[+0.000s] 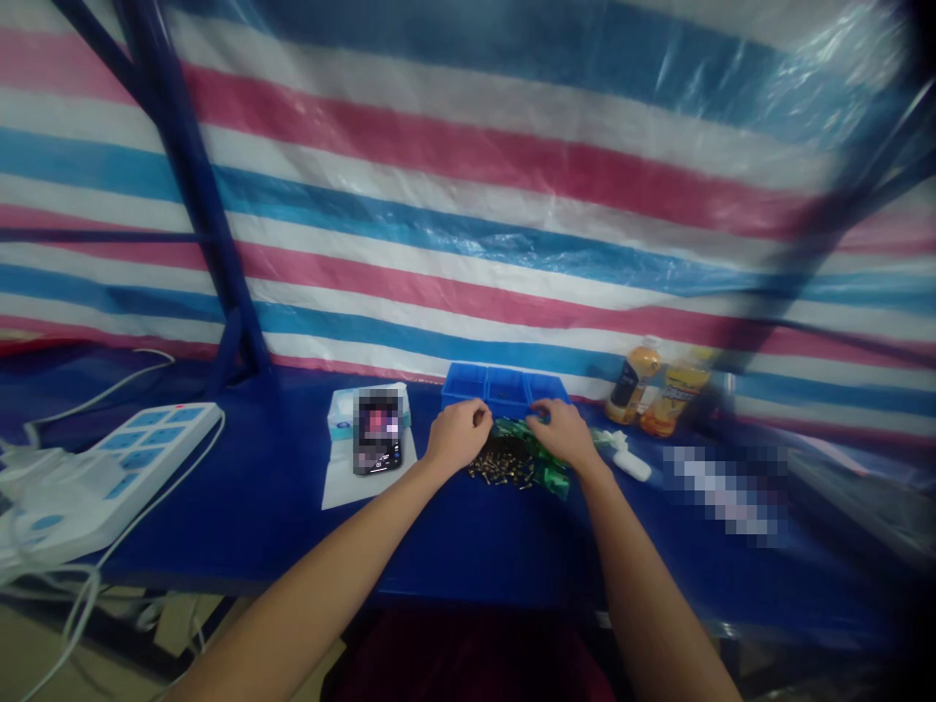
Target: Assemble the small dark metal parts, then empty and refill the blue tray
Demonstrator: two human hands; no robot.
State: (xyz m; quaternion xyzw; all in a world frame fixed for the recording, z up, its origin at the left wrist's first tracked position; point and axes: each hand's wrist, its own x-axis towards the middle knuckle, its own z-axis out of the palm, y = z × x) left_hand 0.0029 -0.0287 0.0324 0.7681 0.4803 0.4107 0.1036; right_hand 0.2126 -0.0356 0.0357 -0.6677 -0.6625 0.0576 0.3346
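Small brass-coloured metal pieces lie in a pile on the blue table, with green plastic wrapping around their back and right side. My left hand is at the pile's upper left, its fingers curled together near the blue bins; anything between the fingertips is too small to make out. At the upper right of the pile, my right hand has its thumb and fingers bent towards each other over the green wrapping, and what they hold, if anything, cannot be seen. Directly behind both hands stands a blue tray with three compartments.
A phone leans on a tissue box to the left. Further left is a white power strip with cables. Two bottles, one dark-labelled and one yellow-labelled, stand right, behind a white object. A striped sheet hangs behind.
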